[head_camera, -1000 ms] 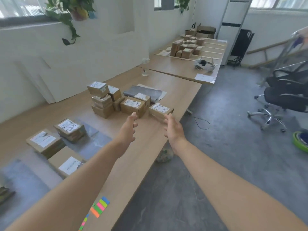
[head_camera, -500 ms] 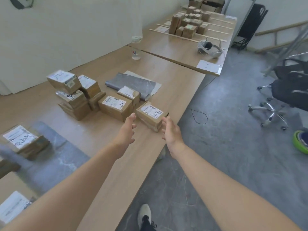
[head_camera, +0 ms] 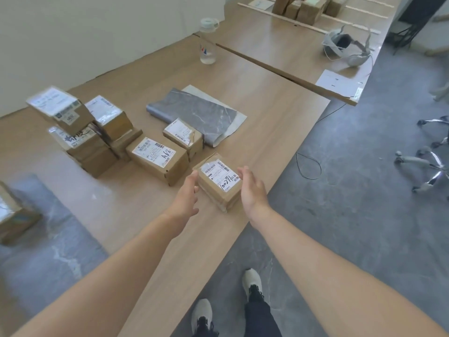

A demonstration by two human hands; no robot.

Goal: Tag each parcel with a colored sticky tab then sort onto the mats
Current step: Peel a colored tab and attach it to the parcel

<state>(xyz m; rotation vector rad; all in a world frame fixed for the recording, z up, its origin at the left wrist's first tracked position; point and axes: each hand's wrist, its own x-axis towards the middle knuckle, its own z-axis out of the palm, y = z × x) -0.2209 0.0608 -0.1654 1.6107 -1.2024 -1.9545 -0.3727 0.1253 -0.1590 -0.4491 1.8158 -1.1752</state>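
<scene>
Small brown parcel (head_camera: 220, 184) w/ white label, flat nr table (head_camera: 267, 132) edge.

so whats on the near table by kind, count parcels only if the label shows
parcels with a label showing: 7
grey mats: 2, one folded, one flat
water bottle: 1
total: 10

Bare tabletop (head_camera: 267, 142) beyond the parcel (head_camera: 218, 188); A68 box (head_camera: 158, 161) close on its left.
</scene>
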